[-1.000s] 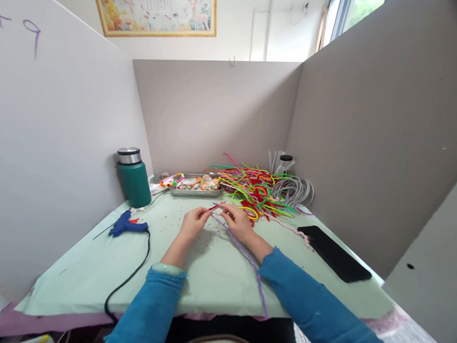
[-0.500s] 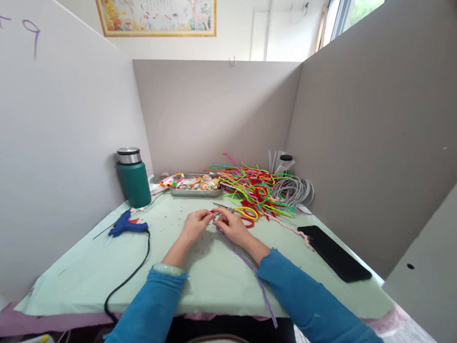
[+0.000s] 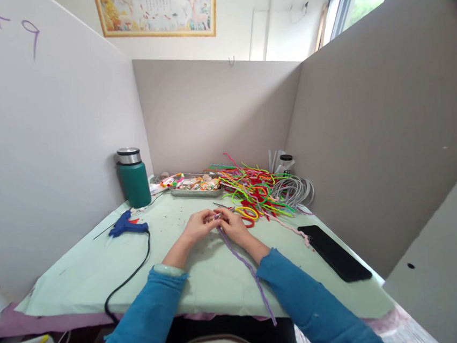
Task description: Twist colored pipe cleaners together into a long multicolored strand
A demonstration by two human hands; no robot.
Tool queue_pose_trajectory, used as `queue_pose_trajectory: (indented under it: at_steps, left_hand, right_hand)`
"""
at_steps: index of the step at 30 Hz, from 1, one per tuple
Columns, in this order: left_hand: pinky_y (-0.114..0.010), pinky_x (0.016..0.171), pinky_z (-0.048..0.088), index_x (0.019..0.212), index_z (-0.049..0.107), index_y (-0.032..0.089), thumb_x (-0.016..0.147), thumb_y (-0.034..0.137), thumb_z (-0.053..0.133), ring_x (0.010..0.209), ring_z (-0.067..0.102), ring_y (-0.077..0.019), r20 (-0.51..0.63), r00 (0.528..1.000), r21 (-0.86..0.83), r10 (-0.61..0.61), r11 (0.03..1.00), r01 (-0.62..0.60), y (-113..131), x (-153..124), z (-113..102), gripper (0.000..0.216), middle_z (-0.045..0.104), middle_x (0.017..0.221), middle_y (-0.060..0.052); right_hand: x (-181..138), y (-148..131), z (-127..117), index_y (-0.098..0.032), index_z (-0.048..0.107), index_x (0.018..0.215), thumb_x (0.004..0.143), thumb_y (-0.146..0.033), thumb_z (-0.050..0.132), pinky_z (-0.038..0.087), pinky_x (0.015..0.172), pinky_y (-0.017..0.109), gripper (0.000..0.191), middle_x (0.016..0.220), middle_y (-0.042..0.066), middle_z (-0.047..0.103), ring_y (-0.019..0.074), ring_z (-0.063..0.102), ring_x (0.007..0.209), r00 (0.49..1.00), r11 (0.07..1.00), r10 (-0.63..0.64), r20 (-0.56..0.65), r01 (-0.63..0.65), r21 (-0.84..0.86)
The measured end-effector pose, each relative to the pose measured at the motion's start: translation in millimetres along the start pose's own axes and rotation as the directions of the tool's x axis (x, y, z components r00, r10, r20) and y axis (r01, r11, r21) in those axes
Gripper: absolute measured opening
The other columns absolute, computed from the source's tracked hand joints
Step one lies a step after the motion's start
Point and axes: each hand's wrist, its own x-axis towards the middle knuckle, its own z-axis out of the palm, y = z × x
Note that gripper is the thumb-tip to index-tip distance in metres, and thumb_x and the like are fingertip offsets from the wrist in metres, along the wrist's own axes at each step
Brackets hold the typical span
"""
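Observation:
A purple pipe cleaner (image 3: 246, 261) runs from between my fingertips down over the table's front edge. My left hand (image 3: 198, 225) pinches its upper end, fingers bent. Close against it, my right hand (image 3: 234, 226) is closed on the same pipe cleaner. The fingertips of both hands meet, and a small light piece shows between them, too small to make out. Just beyond my right hand lie scissors (image 3: 248, 213) with red and yellow handles, their blades partly hidden behind the fingers.
A blue glue gun (image 3: 127, 224) with a black cord lies left, before a green bottle (image 3: 135, 181). At the back stand a metal tray (image 3: 196, 193) of small pieces and a pile of colourful pipe cleaners (image 3: 250, 185). A black phone (image 3: 335, 253) lies right. Partitions surround the table.
My left fingers have shifted slightly right and closed in against my right fingertips. The red bit seen at the fingertips is now hidden. The purple strand hangs almost as before.

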Motion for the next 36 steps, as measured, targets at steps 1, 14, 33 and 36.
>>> queue_pose_trajectory:
  at_steps: [1, 14, 33, 36]
  left_hand:
    - [-0.020, 0.057, 0.039, 0.082, 0.064, 0.012, 0.069, 0.039, 0.058, 0.062, 0.051, -0.0113, -0.007, 1.000, 0.007, -0.002, 1.000, 0.002, -0.2, 0.0, 0.2, 0.030, 0.063, 0.070, -0.002]
    - [-0.025, 0.071, 0.038, 0.085, 0.066, 0.018, 0.082, 0.031, 0.048, 0.077, 0.053, -0.0153, -0.107, 0.964, 0.402, 0.244, 0.897, -0.182, -6.9, 1.2, -2.9, 0.023, 0.062, 0.079, -0.006]
    - [-0.028, 0.070, 0.037, 0.082, 0.063, 0.018, 0.085, 0.029, 0.046, 0.072, 0.050, -0.0148, -0.022, 0.886, 0.568, 0.464, 0.735, -0.371, -4.6, -1.8, 0.2, 0.021, 0.059, 0.073, -0.004]
    - [-0.027, 0.070, 0.038, 0.085, 0.061, 0.017, 0.086, 0.028, 0.044, 0.073, 0.050, -0.0152, -0.038, 0.906, 0.589, 0.422, 0.742, -0.320, -3.3, -3.4, 0.5, 0.020, 0.059, 0.074, -0.004]
  right_hand:
    - [-0.1, 0.2, 0.2, -0.020, 0.056, 0.107, 0.077, -0.017, 0.049, 0.041, 0.057, 0.024, 0.031, 0.066, -0.001, 0.061, 0.0131, 0.054, 0.059, 1.000, 1.000, -0.001, 0.006, 0.001, 0.005]
    - [-1.9, -0.1, -1.9, -0.021, 0.055, 0.105, 0.077, -0.030, 0.056, 0.039, 0.055, 0.023, 0.030, 0.063, -0.002, 0.060, 0.0131, 0.054, 0.057, 1.000, 0.994, 0.023, -0.013, -0.024, -0.107]
    - [3.6, -6.3, -0.1, -0.020, 0.046, 0.112, 0.071, -0.015, 0.045, 0.039, 0.043, 0.020, 0.041, 0.070, -0.001, 0.063, 0.0102, 0.057, 0.046, 0.967, 0.890, 0.224, 0.120, -0.253, 0.379]
    - [4.8, -7.0, -0.4, -0.020, 0.045, 0.112, 0.069, -0.014, 0.045, 0.037, 0.040, 0.019, 0.043, 0.078, 0.000, 0.064, 0.0098, 0.057, 0.047, 0.957, 0.851, 0.257, 0.138, -0.291, 0.437]
